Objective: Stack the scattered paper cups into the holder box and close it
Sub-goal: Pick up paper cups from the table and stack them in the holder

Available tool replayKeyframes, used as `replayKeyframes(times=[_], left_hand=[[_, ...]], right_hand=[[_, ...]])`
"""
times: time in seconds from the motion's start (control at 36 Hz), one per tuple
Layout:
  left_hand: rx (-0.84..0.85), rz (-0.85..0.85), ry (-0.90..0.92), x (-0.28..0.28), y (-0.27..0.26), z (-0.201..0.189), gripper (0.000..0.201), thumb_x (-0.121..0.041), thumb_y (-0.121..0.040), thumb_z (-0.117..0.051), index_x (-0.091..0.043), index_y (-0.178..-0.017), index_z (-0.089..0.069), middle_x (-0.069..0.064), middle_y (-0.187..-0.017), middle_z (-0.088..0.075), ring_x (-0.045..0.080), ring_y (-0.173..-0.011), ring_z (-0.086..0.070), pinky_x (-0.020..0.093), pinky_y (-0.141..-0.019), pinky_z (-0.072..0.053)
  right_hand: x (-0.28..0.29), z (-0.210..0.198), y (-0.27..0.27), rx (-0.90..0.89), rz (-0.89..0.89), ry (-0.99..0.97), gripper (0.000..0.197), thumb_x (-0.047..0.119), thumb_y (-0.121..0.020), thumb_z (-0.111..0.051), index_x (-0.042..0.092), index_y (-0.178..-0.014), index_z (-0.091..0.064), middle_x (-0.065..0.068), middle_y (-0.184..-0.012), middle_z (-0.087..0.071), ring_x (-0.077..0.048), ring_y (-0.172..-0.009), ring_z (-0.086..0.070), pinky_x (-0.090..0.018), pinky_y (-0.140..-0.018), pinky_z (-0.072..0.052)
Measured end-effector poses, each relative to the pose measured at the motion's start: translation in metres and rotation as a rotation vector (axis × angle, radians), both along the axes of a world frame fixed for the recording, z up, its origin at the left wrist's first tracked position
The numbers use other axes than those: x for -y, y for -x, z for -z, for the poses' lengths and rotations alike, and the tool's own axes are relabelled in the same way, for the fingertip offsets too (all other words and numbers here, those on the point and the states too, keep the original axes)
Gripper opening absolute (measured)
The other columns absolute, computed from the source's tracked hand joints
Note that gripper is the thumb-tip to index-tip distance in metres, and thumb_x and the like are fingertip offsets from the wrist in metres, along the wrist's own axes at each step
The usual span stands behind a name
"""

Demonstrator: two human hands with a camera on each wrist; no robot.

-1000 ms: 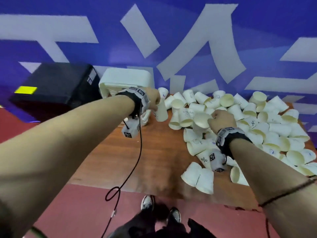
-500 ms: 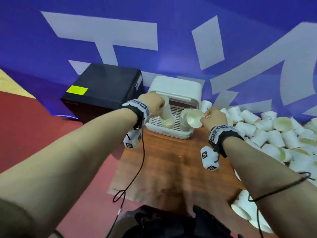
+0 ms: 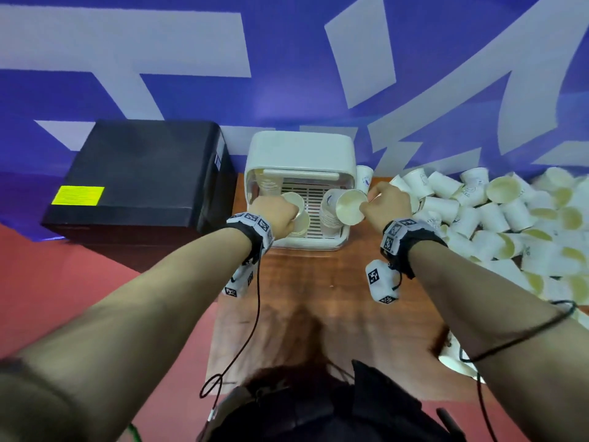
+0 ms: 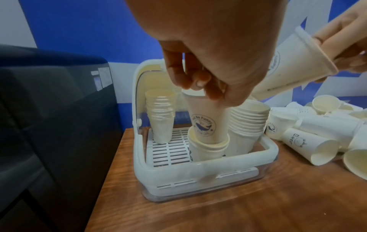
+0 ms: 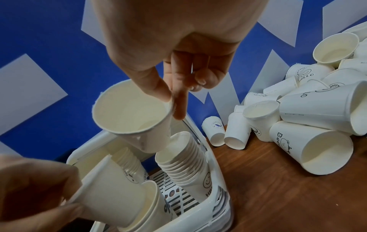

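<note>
1. Head view: since half a second ago the camera has tipped down and centred on the box point(image 3: 299, 189). The left hand point(image 3: 275, 215) has dropped lower, its cup point(image 3: 294, 204) now part-way into the front-left stack point(image 3: 301, 223). The right hand point(image 3: 387, 204) has brought its tilted cup point(image 3: 349, 207) over the right stack point(image 3: 330, 215). The box sits at the table's point(image 3: 318, 298) far left corner, lid up. Loose cups point(image 3: 497, 212) are heaped along the far right edge. A black case point(image 3: 140, 173) stands left of the table.
2. Left wrist view: fingers point(image 4: 216, 89) pinch the rim of the whale-print cup point(image 4: 204, 122), nested upright in the short stack point(image 4: 206, 150) at the box's point(image 4: 198, 171) front wall. A stack point(image 4: 160, 116) stands at back left and another point(image 4: 246, 124) at right, all on the slotted floor.
3. Right wrist view: thumb point(image 5: 152, 84) and forefinger clamp the rim of the cup point(image 5: 131, 113), held tilted just above the leaning right stack point(image 5: 184, 161), not touching it.
</note>
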State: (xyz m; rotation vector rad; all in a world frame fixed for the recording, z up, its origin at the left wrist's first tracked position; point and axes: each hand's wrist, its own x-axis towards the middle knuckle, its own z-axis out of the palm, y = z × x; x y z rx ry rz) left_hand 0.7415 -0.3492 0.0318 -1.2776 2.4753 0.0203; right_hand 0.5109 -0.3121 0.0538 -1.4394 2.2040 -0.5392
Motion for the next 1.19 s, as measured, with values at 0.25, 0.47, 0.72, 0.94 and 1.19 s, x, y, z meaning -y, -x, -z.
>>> replayKeyframes(times=[0.25, 0.47, 0.72, 0.94, 1.19], left_hand=[[0.095, 0.02, -0.021, 0.01, 0.008, 0.015, 0.032, -0.038, -0.099, -0.048, -0.013, -0.103, -0.067, 0.008, -0.1, -0.069, 0.03, -0.09, -0.065, 0.033, -0.065, -0.046], [0.03, 0.003, -0.02, 0.022, 0.012, 0.009, 0.036, -0.045, -0.096, -0.048, -0.016, -0.105, -0.068, 0.006, -0.101, -0.069, 0.028, -0.093, -0.065, 0.037, -0.072, -0.054], [-0.07, -0.106, -0.042, 0.028, 0.023, 0.001, 0.04, -0.046, -0.093, -0.05, -0.015, -0.112, -0.066, 0.007, -0.102, -0.069, 0.028, -0.096, -0.065, 0.04, -0.076, -0.055], [-0.213, -0.136, -0.139, 0.027, 0.031, 0.006, 0.055, -0.045, -0.093, -0.055, -0.013, -0.137, -0.048, 0.01, -0.129, -0.061, 0.03, -0.116, -0.059, 0.043, -0.089, -0.053], [-0.447, -0.428, -0.375, 0.023, 0.048, 0.012, 0.054, -0.028, -0.092, -0.062, -0.005, -0.14, -0.05, 0.015, -0.133, -0.061, 0.032, -0.119, -0.06, 0.039, -0.099, -0.049]], right_hand=[[0.009, 0.01, 0.005, 0.023, 0.027, -0.021, 0.011, 0.014, -0.074, -0.063, 0.021, -0.076, -0.055, -0.001, -0.08, -0.061, -0.024, -0.08, -0.053, -0.026, -0.07, -0.04], [0.011, 0.015, -0.002, 0.07, 0.041, 0.01, 0.006, 0.025, -0.077, -0.061, 0.022, -0.075, -0.056, -0.002, -0.076, -0.067, -0.025, -0.08, -0.063, -0.037, -0.075, -0.055], [0.014, 0.027, -0.006, 0.043, 0.041, -0.011, 0.006, 0.024, -0.089, -0.055, 0.02, -0.089, -0.059, -0.005, -0.083, -0.062, -0.026, -0.081, -0.052, -0.03, -0.072, -0.043], [0.02, 0.037, -0.005, 0.075, 0.028, -0.094, 0.021, 0.036, -0.089, -0.058, 0.016, -0.092, -0.065, -0.005, -0.084, -0.067, -0.024, -0.078, -0.055, -0.025, -0.069, -0.038], [0.018, 0.049, -0.012, 0.219, 0.122, -0.2, 0.024, 0.033, -0.087, -0.056, 0.01, -0.095, -0.057, -0.007, -0.082, -0.066, -0.03, -0.076, -0.063, -0.036, -0.076, -0.054]])
